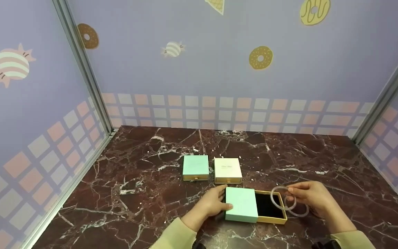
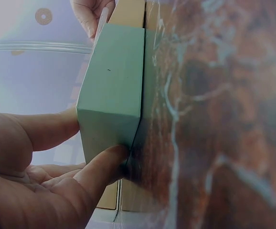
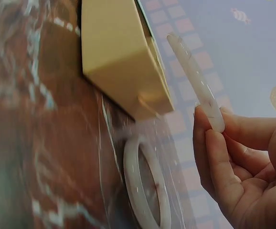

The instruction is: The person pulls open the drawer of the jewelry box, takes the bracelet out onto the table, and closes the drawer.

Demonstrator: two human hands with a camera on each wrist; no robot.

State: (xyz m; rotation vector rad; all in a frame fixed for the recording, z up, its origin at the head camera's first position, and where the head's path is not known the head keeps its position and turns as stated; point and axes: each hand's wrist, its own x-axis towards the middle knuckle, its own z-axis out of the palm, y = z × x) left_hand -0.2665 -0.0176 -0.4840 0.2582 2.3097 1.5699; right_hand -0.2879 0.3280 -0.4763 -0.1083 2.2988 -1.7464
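My left hand [image 1: 212, 203] grips the left end of a mint-green drawer box [image 1: 241, 204], thumb on its top and fingers against its side. The box's gold drawer [image 1: 272, 220] is pulled out to the right, showing a black lining [image 1: 266, 204]. Between thumb and fingertips, my right hand [image 1: 312, 195] pinches a pale translucent bangle [image 3: 195, 76], raised over the drawer's right end. A second pale bangle [image 3: 134, 183] lies on the table just right of the drawer, below that hand.
Behind the opened box stand two closed drawer boxes, a mint-green one [image 1: 196, 166] and a cream one [image 1: 227, 168] with a gold front. The dark red marbled table [image 1: 133, 207] meets patterned lilac panels [image 1: 202, 62] at the back and sides.
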